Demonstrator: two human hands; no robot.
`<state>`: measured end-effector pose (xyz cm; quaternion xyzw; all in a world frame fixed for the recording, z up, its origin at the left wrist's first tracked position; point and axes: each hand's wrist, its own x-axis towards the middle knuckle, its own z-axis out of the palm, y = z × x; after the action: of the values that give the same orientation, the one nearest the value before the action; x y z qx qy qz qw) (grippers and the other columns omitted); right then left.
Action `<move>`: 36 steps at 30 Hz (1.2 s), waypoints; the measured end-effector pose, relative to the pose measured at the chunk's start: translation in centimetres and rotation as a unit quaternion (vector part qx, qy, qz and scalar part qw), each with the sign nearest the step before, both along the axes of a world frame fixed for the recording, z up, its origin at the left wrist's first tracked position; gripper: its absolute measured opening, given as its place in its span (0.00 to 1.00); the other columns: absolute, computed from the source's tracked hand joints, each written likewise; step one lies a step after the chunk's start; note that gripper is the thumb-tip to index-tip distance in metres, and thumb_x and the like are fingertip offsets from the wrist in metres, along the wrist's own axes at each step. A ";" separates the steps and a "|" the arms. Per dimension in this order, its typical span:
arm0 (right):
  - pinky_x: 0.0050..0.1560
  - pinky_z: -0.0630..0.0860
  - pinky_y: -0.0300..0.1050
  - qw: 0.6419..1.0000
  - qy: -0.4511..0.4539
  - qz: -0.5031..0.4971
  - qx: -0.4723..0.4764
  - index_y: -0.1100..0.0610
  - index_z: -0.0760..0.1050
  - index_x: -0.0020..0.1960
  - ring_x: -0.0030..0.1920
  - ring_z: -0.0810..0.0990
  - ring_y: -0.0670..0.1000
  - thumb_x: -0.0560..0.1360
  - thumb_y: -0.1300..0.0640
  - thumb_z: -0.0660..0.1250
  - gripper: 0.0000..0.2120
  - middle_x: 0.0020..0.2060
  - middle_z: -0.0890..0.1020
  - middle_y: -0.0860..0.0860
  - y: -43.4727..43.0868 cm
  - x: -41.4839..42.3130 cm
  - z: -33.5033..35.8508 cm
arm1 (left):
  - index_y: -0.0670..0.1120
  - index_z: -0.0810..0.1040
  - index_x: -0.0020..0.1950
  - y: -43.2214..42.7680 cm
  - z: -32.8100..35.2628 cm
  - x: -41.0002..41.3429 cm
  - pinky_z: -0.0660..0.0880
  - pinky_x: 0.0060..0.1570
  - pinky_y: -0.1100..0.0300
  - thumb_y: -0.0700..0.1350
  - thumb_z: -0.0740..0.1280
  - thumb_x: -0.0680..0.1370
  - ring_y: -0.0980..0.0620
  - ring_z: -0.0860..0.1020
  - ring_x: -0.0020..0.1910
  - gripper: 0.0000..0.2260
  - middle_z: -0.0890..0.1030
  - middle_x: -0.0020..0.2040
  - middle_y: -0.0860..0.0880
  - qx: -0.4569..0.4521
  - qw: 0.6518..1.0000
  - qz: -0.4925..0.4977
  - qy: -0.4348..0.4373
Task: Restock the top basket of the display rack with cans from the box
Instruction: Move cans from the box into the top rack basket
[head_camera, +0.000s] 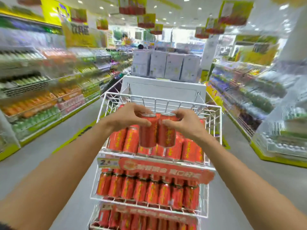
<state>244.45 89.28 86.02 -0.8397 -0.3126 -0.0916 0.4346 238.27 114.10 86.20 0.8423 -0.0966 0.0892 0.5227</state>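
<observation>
A white wire display rack stands in front of me, its top basket (214,113) partly filled with red cans (131,140). My left hand (127,117) grips one red can (147,135) near its top. My right hand (184,122) grips a second red can (167,135). Both cans are upright, side by side and touching, held above the cans lying in the top basket. The box of cans is not in view.
Lower baskets (203,201) of the rack hold rows of red cans behind an orange price sign (166,170). A white stand (163,90) with pale cartons (166,65) is behind the rack. Stocked shelves line the aisle at left (41,97) and right (249,90).
</observation>
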 end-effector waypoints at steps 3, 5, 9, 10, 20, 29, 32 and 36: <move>0.36 0.69 0.49 0.999 0.009 -0.034 0.009 0.60 0.81 0.40 0.32 0.72 0.45 0.62 0.31 0.75 0.30 0.29 0.78 0.50 1.4 3.7 -1.3 | 0.40 0.84 0.58 0.5 -1.5 3.7 0.75 0.53 0.56 0.44 0.83 0.61 0.54 0.80 0.46 0.26 0.85 0.47 0.46 -0.050 0.997 0.061 -0.003; 0.38 0.73 0.53 0.998 0.023 -0.044 0.032 0.60 0.80 0.39 0.33 0.72 0.45 0.61 0.31 0.75 0.30 0.29 0.78 0.49 2.3 5.6 -2.1 | 0.36 0.82 0.57 0.7 -2.8 5.8 0.75 0.51 0.59 0.38 0.83 0.64 0.55 0.79 0.44 0.23 0.82 0.46 0.46 -0.079 0.993 0.092 -0.007; 0.37 0.74 0.40 0.996 0.057 -0.052 0.032 0.53 0.80 0.37 0.30 0.75 0.38 0.66 0.40 0.81 0.18 0.28 0.80 0.42 3.3 8.6 -3.0 | 0.35 0.81 0.60 0.6 -4.6 8.7 0.77 0.44 0.68 0.34 0.80 0.68 0.58 0.81 0.42 0.21 0.83 0.47 0.45 -0.124 0.983 0.133 -0.012; 0.41 0.77 0.41 0.996 0.065 -0.053 0.039 0.53 0.81 0.39 0.34 0.79 0.39 0.66 0.40 0.81 0.18 0.32 0.83 0.43 3.3 9.2 -3.2 | 0.37 0.81 0.61 0.7 -4.9 9.5 0.78 0.45 0.66 0.37 0.81 0.68 0.57 0.82 0.45 0.23 0.85 0.50 0.45 -0.135 0.981 0.136 -0.013; 0.33 0.69 0.31 0.993 0.074 -0.089 0.033 0.57 0.82 0.42 0.37 0.81 0.46 0.68 0.41 0.80 0.20 0.34 0.83 0.46 3.8 11.8 -4.4 | 0.40 0.80 0.60 0.2 -6.1 13.0 0.82 0.53 0.56 0.46 0.78 0.70 0.46 0.85 0.55 0.22 0.86 0.53 0.40 -0.192 0.968 0.160 -0.008; 0.47 0.77 0.44 0.990 0.104 -0.092 0.029 0.48 0.74 0.35 0.36 0.78 0.40 0.69 0.43 0.81 0.18 0.34 0.80 0.43 4.4 12.5 -3.9 | 0.45 0.75 0.66 0.0 -7.0 13.3 0.78 0.64 0.50 0.58 0.76 0.68 0.51 0.80 0.62 0.31 0.81 0.61 0.45 -0.097 0.979 0.179 -0.010; 0.51 0.81 0.49 0.989 0.111 -0.098 0.030 0.54 0.79 0.38 0.41 0.84 0.47 0.68 0.39 0.81 0.20 0.38 0.86 0.48 4.4 12.9 -4.4 | 0.47 0.71 0.66 -0.2 -7.4 13.8 0.77 0.64 0.46 0.63 0.73 0.67 0.51 0.80 0.61 0.33 0.81 0.60 0.46 -0.053 0.979 0.195 -0.002; 0.47 0.80 0.48 0.987 0.118 -0.111 0.021 0.59 0.83 0.44 0.41 0.84 0.45 0.67 0.37 0.80 0.25 0.39 0.87 0.49 4.8 13.3 -4.5 | 0.46 0.74 0.65 -1.0 -6.9 13.7 0.76 0.64 0.50 0.64 0.77 0.63 0.53 0.80 0.59 0.37 0.81 0.58 0.49 0.001 0.971 0.239 -0.016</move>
<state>257.75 94.10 81.48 -0.8646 -0.1622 -0.0464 0.4732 251.98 113.05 79.31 0.8398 0.0988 0.2249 0.4842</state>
